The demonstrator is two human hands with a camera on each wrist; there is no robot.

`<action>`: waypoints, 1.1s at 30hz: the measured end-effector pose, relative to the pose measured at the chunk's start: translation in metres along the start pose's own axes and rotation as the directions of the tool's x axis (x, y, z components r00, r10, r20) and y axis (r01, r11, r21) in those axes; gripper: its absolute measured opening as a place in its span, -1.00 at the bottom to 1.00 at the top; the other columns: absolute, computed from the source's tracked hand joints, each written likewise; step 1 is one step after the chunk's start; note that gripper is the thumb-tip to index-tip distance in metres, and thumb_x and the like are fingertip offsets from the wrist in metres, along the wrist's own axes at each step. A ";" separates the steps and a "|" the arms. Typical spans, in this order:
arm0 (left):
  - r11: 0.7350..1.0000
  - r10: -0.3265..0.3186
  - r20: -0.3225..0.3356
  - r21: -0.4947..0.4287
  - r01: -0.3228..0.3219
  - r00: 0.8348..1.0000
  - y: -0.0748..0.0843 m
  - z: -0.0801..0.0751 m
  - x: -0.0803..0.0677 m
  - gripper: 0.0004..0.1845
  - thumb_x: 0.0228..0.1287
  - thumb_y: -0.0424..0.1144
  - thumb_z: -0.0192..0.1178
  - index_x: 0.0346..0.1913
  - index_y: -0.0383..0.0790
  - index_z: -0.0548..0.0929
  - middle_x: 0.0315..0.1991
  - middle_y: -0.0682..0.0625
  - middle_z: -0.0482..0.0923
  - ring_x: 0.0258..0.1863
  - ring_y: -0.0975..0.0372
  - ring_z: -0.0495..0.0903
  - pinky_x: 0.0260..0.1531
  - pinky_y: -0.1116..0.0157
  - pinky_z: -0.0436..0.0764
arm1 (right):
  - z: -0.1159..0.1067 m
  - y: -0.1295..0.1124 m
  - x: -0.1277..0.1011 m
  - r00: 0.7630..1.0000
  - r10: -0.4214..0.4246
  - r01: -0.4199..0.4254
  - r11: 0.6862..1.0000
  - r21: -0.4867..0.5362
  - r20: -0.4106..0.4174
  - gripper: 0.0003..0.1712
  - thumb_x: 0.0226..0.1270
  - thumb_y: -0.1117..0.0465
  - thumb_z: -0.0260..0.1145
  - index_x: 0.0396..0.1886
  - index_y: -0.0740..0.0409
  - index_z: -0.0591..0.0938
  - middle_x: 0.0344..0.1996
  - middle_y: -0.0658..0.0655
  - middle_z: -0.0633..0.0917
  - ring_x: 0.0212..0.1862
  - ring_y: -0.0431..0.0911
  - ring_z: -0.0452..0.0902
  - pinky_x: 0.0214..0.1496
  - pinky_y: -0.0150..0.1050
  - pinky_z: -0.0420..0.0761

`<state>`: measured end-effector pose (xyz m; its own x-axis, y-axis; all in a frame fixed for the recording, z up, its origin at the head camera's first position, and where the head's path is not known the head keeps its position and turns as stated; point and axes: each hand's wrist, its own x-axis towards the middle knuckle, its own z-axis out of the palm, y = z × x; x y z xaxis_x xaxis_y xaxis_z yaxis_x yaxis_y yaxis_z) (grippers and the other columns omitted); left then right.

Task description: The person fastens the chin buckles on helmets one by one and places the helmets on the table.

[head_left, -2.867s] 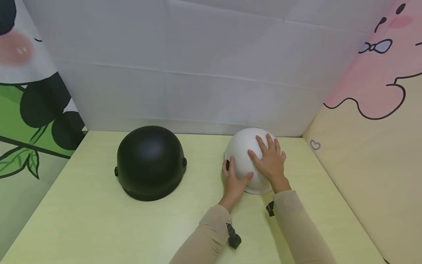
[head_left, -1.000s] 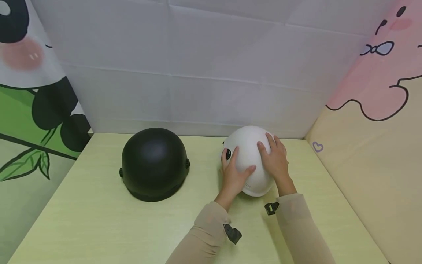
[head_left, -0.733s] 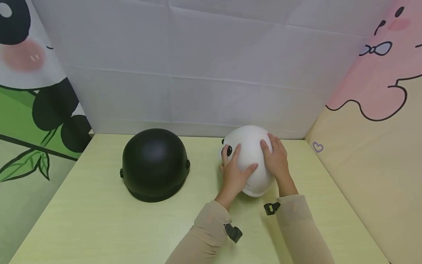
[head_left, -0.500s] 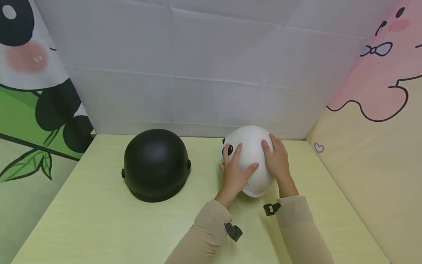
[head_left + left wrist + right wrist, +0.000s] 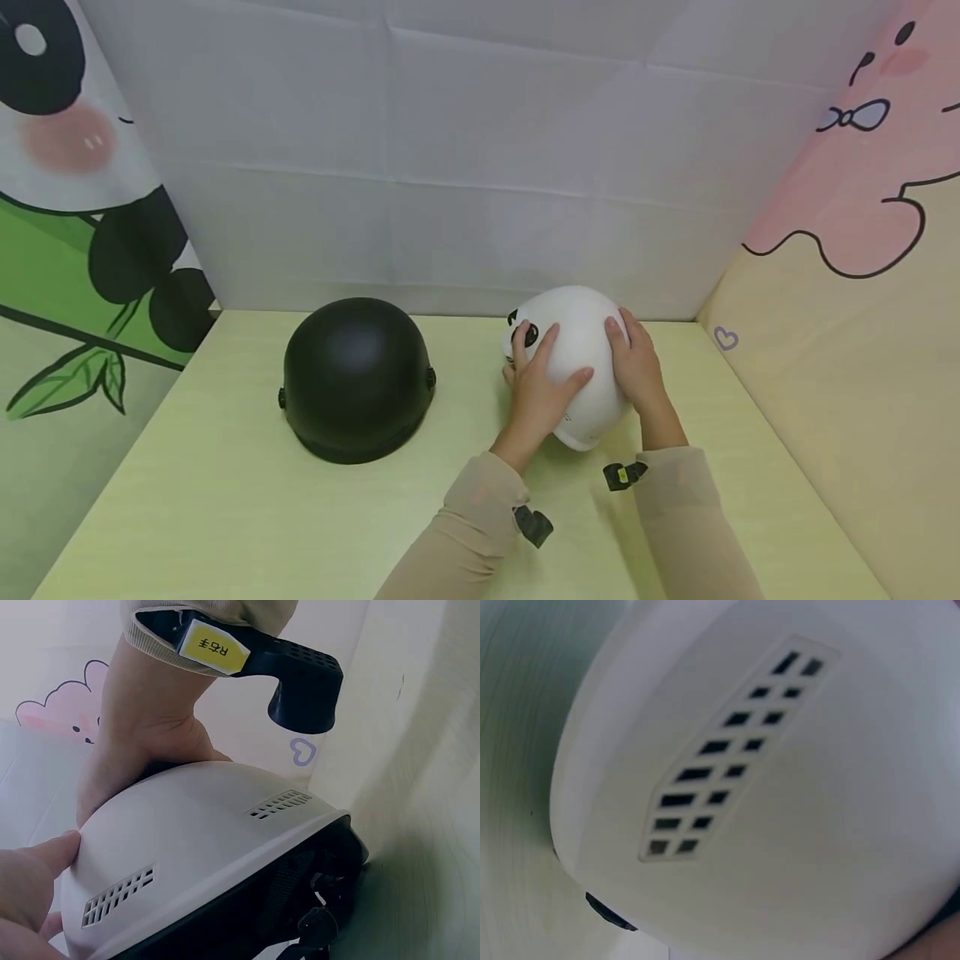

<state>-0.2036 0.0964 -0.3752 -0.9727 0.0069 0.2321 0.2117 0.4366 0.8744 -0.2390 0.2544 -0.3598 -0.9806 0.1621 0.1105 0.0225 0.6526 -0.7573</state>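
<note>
Resting tilted between two hands, the white helmet (image 5: 577,358) sits toward the back right of the counter (image 5: 225,517), its near edge lifted so the dark lining shows under the rim in the left wrist view. The left hand (image 5: 536,392) lies on the helmet's left flank with fingers spread and gently curved over the shell, thumb stretched across the near face — a holding grip, not a pinch. The right hand (image 5: 637,371) cups the opposite flank, its fingers lying over the crown. Between the two grips the shell bears slotted vents (image 5: 727,754), seen close in the right wrist view. Just beyond the left fingertips a black round fitting (image 5: 530,335) shows on the helmet's side. Dark straps and a buckle (image 5: 319,922) hang beneath the raised rim.

Well to the left of the grip — apart from both hands — a black helmet (image 5: 356,379) sits dome up on the counter. Below the hands, beige sleeves (image 5: 472,533) carry small black cameras at the wrists. Cartoon-printed cloth walls (image 5: 847,208) stand to either side, with a plain white one behind.
</note>
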 end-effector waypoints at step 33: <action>0.979 0.041 -0.012 -0.200 -0.043 0.999 0.005 0.000 0.000 -0.04 -0.01 -0.10 0.34 0.39 0.11 -0.05 0.37 0.08 -0.34 0.16 -0.03 0.17 -0.09 0.03 0.41 | -0.014 -0.032 0.014 0.964 -0.210 0.250 0.926 -0.282 0.164 -0.16 0.17 -0.40 -0.04 0.40 -0.20 0.09 0.38 0.15 -0.08 0.32 0.24 -0.17 -0.08 0.41 0.19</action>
<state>-0.2026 0.0984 -0.3704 -0.9619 0.0142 0.2730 0.2679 0.2472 0.9312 -0.2508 0.2458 -0.3248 -0.9818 -0.1021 0.1604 -0.1692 0.8539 -0.4922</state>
